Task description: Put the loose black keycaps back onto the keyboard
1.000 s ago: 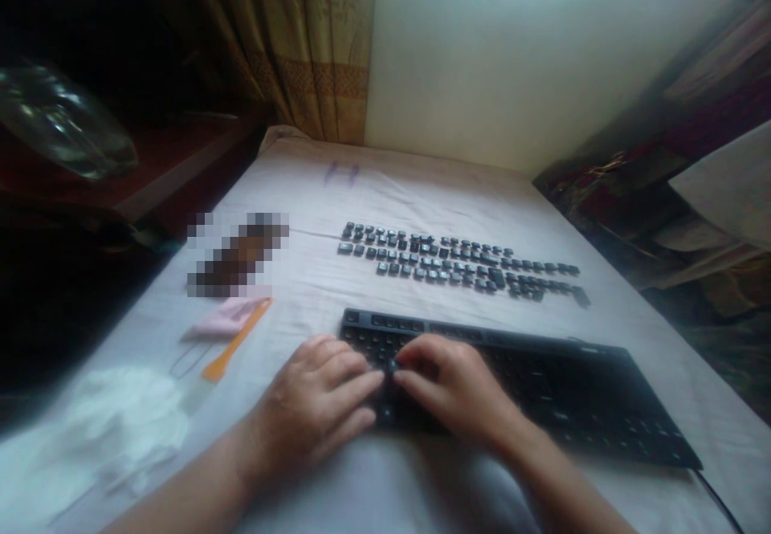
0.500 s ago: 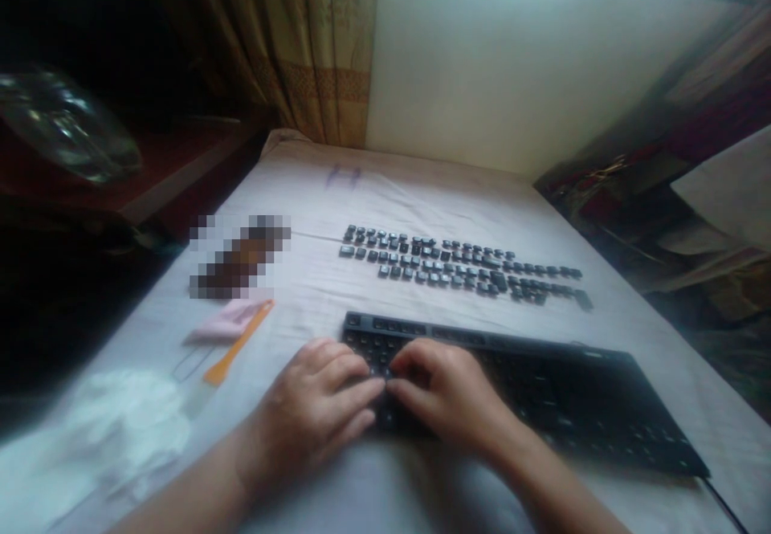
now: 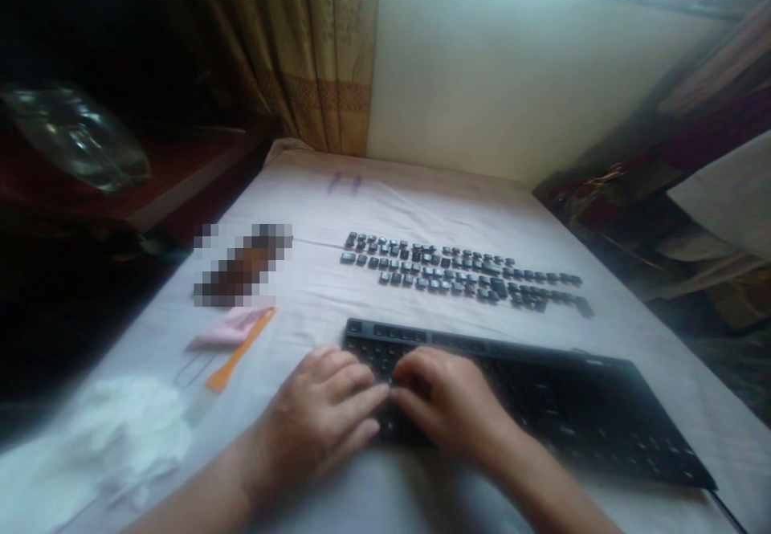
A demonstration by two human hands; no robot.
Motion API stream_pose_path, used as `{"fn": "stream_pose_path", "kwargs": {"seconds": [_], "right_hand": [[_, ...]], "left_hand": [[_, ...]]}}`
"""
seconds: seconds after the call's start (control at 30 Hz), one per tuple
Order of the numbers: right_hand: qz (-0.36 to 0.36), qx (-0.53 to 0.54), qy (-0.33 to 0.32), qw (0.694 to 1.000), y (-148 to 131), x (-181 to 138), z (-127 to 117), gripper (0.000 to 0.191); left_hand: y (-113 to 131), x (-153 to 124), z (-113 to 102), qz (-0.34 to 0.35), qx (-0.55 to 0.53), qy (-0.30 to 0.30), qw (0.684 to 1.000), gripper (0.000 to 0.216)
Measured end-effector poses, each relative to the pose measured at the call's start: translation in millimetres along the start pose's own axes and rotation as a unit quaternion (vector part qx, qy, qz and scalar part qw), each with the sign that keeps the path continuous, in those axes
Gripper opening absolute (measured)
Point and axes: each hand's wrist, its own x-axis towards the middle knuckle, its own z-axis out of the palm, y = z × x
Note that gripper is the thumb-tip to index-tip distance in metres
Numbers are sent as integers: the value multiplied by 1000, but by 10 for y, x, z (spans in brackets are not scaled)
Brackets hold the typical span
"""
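Observation:
A black keyboard lies slanted on the pale sheet, its near left part covered by both hands. My left hand reaches over its left end, fingers stretched out and slightly apart, tips touching the key area. Facing it, my right hand rests on the keyboard with thumb and fingers curled together in a pinch; anything between the tips is hidden. Both hands' fingertips nearly meet. Beyond the keyboard, several loose black keycaps are laid out in rows.
Left of the hands are an orange flat tool, a pink cloth, a thin wire loop and a crumpled white cloth. A pixelated item lies behind them. The keyboard's cable leaves at lower right.
The whole view has shifted slightly, so everything sits a little lower. Both hands keep nearly the same place and pose on the keyboard.

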Motion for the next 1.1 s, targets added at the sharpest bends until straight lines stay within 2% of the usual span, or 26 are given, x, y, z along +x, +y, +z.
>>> {"fn": "stream_pose_path", "kwargs": {"seconds": [0.2, 0.33, 0.5, 0.67, 0.9, 1.1], "right_hand": [[-15, -63, -15, 998, -49, 36, -63, 10], [-19, -54, -28, 998, -51, 71, -90, 10], [-38, -42, -14, 998, -7, 57, -65, 12], [-69, -100, -2, 993, -20, 18, -48, 15], [-62, -128, -26, 989, -85, 27, -89, 18], [-67, -115, -19, 991, -50, 30, -71, 19]], "left_hand": [[-3, 1, -8, 0, -2, -1, 1000, 22], [-5, -7, 4, -3, 0, -11, 1000, 22], [8, -30, 37, 0, 33, -13, 999, 22], [34, -61, 77, 8, 54, -5, 998, 21], [32, -45, 76, -5, 63, -16, 998, 23], [33, -26, 56, -2, 60, -14, 998, 23]]}}
